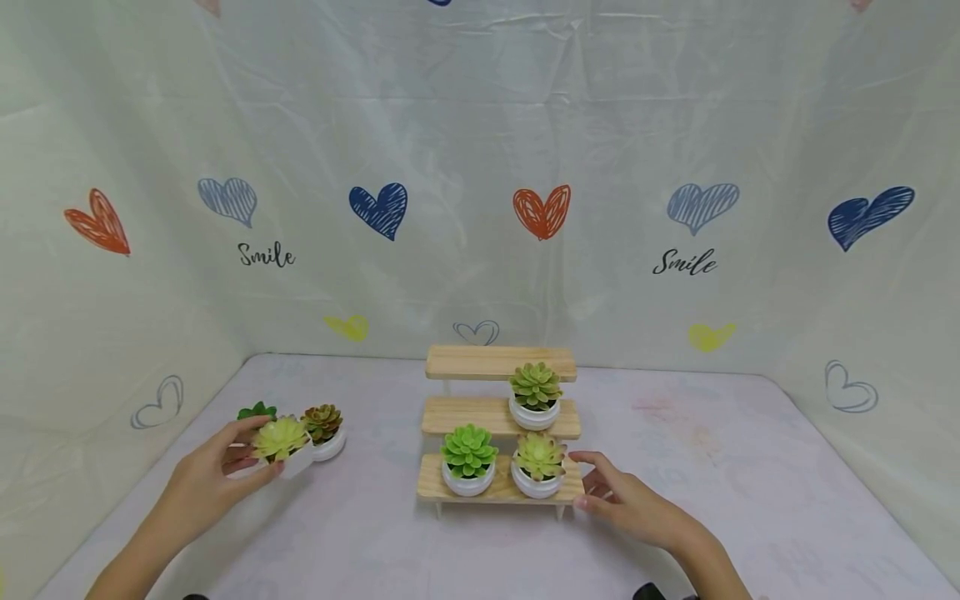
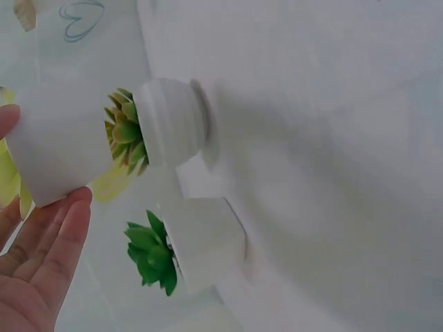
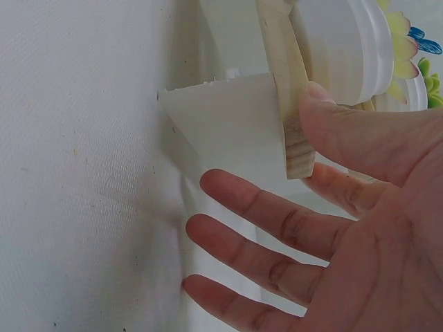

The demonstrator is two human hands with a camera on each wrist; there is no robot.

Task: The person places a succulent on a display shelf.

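My left hand (image 1: 213,471) pinches a white pot with a yellow-green artificial succulent (image 1: 281,438) between thumb and fingers. In the left wrist view, that angular pot (image 2: 64,142) is off the table. Close behind it stand a reddish-green succulent (image 1: 322,423) in a round pot and a dark green succulent (image 2: 151,254) in an angular pot. At the three-tier wooden stand (image 1: 465,363), my right hand (image 1: 630,504) grips the right end of the lowest board (image 3: 294,124) between thumb and index finger. Its other fingers (image 3: 259,252) stay spread, touching nothing visible.
On the lowest board sit a bright green succulent (image 1: 468,452) and a pink-tipped one (image 1: 539,458). Another green succulent (image 1: 536,387) stands at the right of the middle board. A white curtain printed with hearts (image 1: 480,108) hangs behind the pale table (image 1: 360,533).
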